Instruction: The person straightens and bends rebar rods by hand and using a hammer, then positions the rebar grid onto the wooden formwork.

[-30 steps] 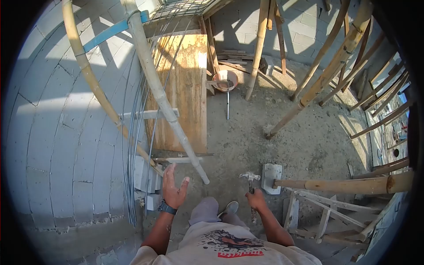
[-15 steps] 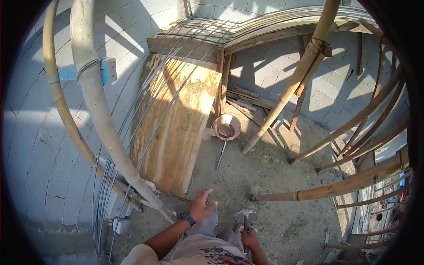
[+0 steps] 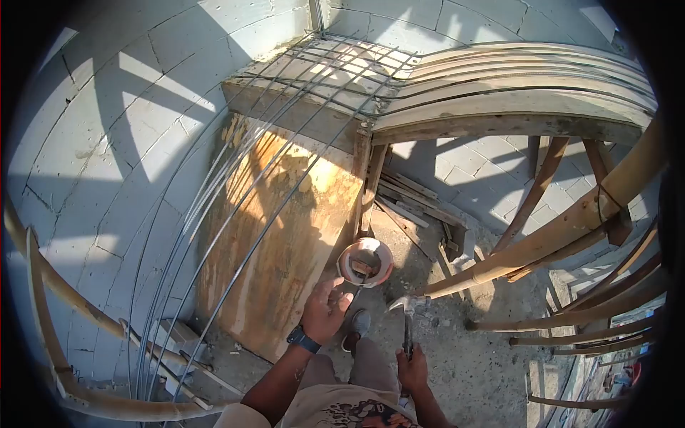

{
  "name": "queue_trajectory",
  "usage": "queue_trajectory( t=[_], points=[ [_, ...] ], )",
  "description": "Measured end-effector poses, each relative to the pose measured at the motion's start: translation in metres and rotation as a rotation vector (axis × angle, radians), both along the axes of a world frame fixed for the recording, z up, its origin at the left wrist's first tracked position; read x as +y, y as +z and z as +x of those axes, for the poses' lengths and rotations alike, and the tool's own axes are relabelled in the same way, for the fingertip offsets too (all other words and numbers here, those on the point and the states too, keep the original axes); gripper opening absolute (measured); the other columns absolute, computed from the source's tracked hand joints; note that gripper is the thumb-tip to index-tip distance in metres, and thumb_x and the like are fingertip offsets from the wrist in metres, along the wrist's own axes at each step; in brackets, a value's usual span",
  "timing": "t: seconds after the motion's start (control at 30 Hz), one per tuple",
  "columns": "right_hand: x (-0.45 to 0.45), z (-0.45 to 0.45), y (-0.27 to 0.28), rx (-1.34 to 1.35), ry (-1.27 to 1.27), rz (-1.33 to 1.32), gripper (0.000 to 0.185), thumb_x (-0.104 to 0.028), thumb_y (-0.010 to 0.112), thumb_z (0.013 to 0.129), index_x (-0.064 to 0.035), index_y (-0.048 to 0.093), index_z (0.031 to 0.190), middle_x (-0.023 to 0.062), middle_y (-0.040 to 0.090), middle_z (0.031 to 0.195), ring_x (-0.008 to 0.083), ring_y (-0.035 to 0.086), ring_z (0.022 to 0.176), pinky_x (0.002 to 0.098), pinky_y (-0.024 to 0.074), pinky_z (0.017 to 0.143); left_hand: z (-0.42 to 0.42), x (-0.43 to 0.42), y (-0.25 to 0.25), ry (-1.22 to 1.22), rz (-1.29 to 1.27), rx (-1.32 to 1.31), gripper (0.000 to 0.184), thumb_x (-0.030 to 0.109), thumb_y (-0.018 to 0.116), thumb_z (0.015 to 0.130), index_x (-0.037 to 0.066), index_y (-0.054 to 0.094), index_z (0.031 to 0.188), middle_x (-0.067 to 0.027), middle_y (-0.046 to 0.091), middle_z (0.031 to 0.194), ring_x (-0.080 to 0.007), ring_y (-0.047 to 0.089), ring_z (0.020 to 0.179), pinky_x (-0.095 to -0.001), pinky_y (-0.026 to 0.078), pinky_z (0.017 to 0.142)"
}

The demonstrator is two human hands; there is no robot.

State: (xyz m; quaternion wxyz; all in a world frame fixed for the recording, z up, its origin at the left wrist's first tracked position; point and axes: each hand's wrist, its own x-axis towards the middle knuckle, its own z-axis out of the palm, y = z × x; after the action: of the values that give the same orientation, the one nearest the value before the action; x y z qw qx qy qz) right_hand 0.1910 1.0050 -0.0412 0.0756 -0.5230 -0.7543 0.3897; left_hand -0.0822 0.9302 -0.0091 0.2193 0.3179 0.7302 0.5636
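A claw hammer (image 3: 408, 324) is upright in my right hand (image 3: 412, 369), its metal head above my fist and my fingers wrapped round the handle. Stretched forward in front of my body, my left hand (image 3: 325, 314) is empty, with its fingers apart and slightly bent. Just beyond its fingertips in the view stands a round bucket (image 3: 385, 265) with a pale rim and something brownish inside. To the left of that hand leans a large plywood sheet (image 3: 264, 264), sunlit and stained, partly behind steel bars.
Long rebars (image 3: 235, 235) curve down on the left from a formwork ledge (image 3: 314, 118). Bamboo props (image 3: 528, 246) slant across the right side. Scrap timber (image 3: 410, 196) lies behind the bucket. A grey block wall (image 3: 93, 164) rises at left.
My viewpoint has moved forward, so the bucket and the formwork appear closer. Both hands have come along, and the hammer is raised higher in view. A shoe now shows near my left hand.
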Motion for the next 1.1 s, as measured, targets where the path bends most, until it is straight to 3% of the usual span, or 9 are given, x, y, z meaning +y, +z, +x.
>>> queue_trajectory(
  t=[0.1,0.23,0.37,0.5,0.57,0.7,0.9,1.07,1.1],
  points=[
    [0.073,-0.082,0.038,0.177,0.101,0.022,0.029,-0.026,0.062,0.089,-0.0002,0.053,0.1,0.0208,0.057,0.077,0.0394,0.06,0.072,0.0437,0.0455,0.065,-0.035,0.066,0.03,0.036,0.092,0.104,0.039,0.018,0.067,0.089,0.002,0.056,0.123,-0.0118,0.062,0.109,-0.0173,0.063,0.09,-0.0308,0.051,0.079],
    [0.155,-0.191,0.093,0.351,0.235,0.094,0.031,-0.026,0.062,0.091,0.0001,0.056,0.107,0.0112,0.056,0.071,0.021,0.056,0.065,0.0371,0.0458,0.064,-0.086,0.134,0.079,0.092,0.203,0.117,0.038,0.017,0.066,0.089,0.001,0.057,0.123,-0.0126,0.062,0.109,-0.0197,0.063,0.093,-0.0321,0.051,0.081],
    [0.212,-0.319,0.159,0.719,0.112,-0.347,0.025,-0.02,0.062,0.092,0.0008,0.059,0.105,0.0071,0.062,0.078,0.0122,0.056,0.067,0.0315,0.0471,0.064,-0.166,0.203,0.127,0.157,0.292,0.219,0.038,0.025,0.06,0.093,-0.001,0.058,0.121,-0.0161,0.063,0.111,-0.024,0.063,0.096,-0.0338,0.051,0.081],
    [0.294,-0.447,0.176,0.616,0.219,0.147,0.03,-0.024,0.062,0.089,0.0019,0.061,0.105,0.0165,0.066,0.084,0.0258,0.063,0.075,0.0387,0.0499,0.072,-0.27,0.279,0.157,0.198,0.335,0.374,0.037,0.029,0.054,0.097,-0.001,0.059,0.12,-0.0176,0.062,0.113,-0.0287,0.061,0.101,-0.036,0.049,0.086],
    [0.324,-0.496,0.18,0.279,0.239,0.342,0.033,-0.026,0.06,0.088,0.0013,0.062,0.107,0.0205,0.066,0.09,0.0333,0.064,0.085,0.0428,0.05,0.078,-0.324,0.313,0.161,0.16,0.293,0.484,0.045,0.035,0.053,0.096,-0.002,0.057,0.121,-0.0207,0.061,0.114,-0.036,0.057,0.107,-0.0416,0.045,0.093],
    [0.373,-0.546,0.18,0.046,0.285,0.511,0.037,-0.031,0.059,0.088,0.0022,0.066,0.102,0.0242,0.066,0.1,0.0407,0.065,0.093,0.0453,0.0499,0.082,-0.409,0.384,0.127,0.045,0.1,0.738,0.054,0.046,0.043,0.098,0.0,0.057,0.124,-0.0211,0.059,0.121,-0.0389,0.05,0.119,-0.0441,0.037,0.103],
    [0.479,-0.619,0.215,0.109,0.186,0.298,0.039,-0.032,0.059,0.086,0.0032,0.066,0.1,0.0249,0.068,0.098,0.0392,0.066,0.096,0.0453,0.0507,0.087,-0.457,0.433,0.078,-0.107,-0.303,0.805,0.079,0.06,0.049,0.089,0.014,0.029,0.151,-0.0235,0.037,0.148,-0.039,0.034,0.138,-0.0521,0.013,0.116],
    [0.591,-0.707,0.182,0.163,0.34,0.606,0.034,-0.029,0.059,0.083,0.0035,0.069,0.083,0.0235,0.069,0.083,0.0364,0.068,0.091,0.0431,0.054,0.081,-0.457,0.429,0.088,-0.211,-0.291,0.739,0.083,0.058,0.051,0.089,0.016,0.02,0.153,-0.023,0.036,0.149,-0.0385,0.029,0.141,-0.0571,0.007,0.115],
    [0.614,-0.726,0.18,0.029,0.368,0.653,0.031,-0.026,0.059,0.082,0.0018,0.069,0.089,0.0219,0.069,0.092,0.0351,0.067,0.094,0.043,0.0539,0.08,-0.458,0.431,0.087,-0.212,-0.294,0.736,0.082,0.057,0.052,0.089,0.015,0.021,0.153,-0.0226,0.037,0.149,-0.0385,0.029,0.141,-0.0573,0.007,0.115]
  ],
)
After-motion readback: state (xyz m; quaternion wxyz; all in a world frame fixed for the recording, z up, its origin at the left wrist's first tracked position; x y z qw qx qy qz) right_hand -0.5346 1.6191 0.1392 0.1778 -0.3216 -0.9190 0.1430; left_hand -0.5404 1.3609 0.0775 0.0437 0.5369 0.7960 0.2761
